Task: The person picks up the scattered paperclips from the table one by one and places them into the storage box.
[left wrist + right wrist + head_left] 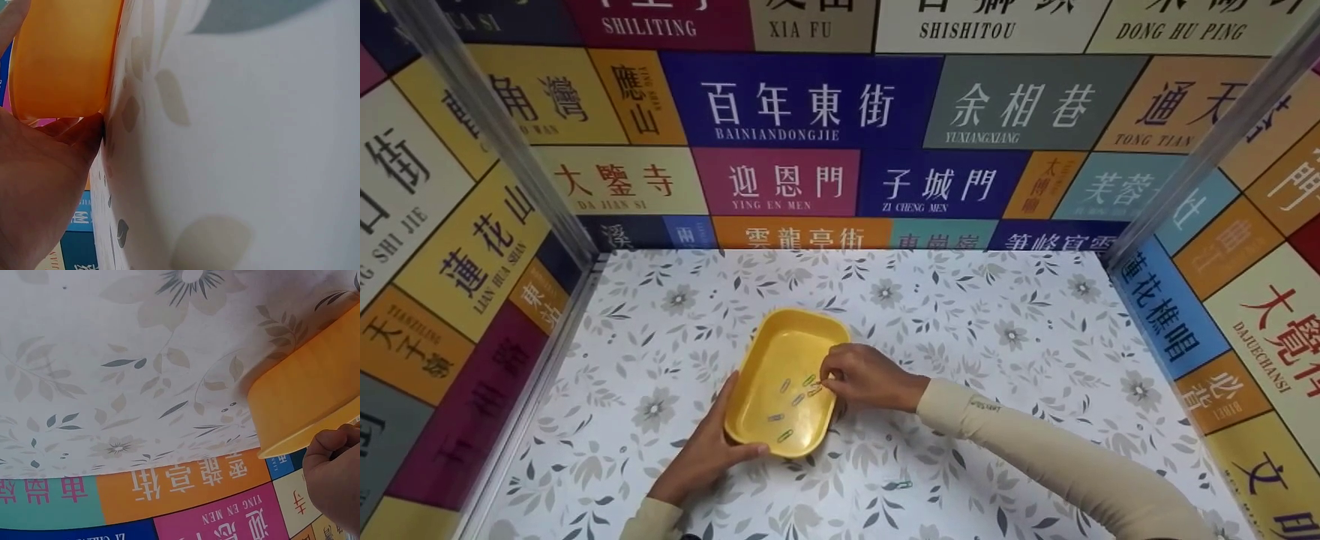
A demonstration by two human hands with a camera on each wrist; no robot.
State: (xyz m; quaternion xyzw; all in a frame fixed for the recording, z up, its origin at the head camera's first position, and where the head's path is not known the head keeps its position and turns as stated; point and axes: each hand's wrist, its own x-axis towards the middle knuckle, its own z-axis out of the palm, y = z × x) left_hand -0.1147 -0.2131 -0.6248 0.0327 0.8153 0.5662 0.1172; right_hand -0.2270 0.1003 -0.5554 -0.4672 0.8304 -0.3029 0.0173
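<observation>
A yellow plastic tray (780, 352) stands on the table, with several coloured paper clips (786, 435) scattered on its floor. My left hand (706, 450) grips the tray at its near left corner, thumb by the near rim and fingers along the left side. In the left wrist view, the palm lies close against the tray's wall (64, 62). My right hand (874, 377) reaches over the tray's right rim, its curled fingers pinching an orange-red paper clip (814, 388) just inside. From the right wrist view, the hand (334, 478) hides that clip.
A green paper clip (898, 485) lies on the floral tabletop (960, 322), nearer to me and right of the tray. Panels with coloured street-name signs (802, 101) stand behind and on both sides, joined by clear corner strips (1192, 142).
</observation>
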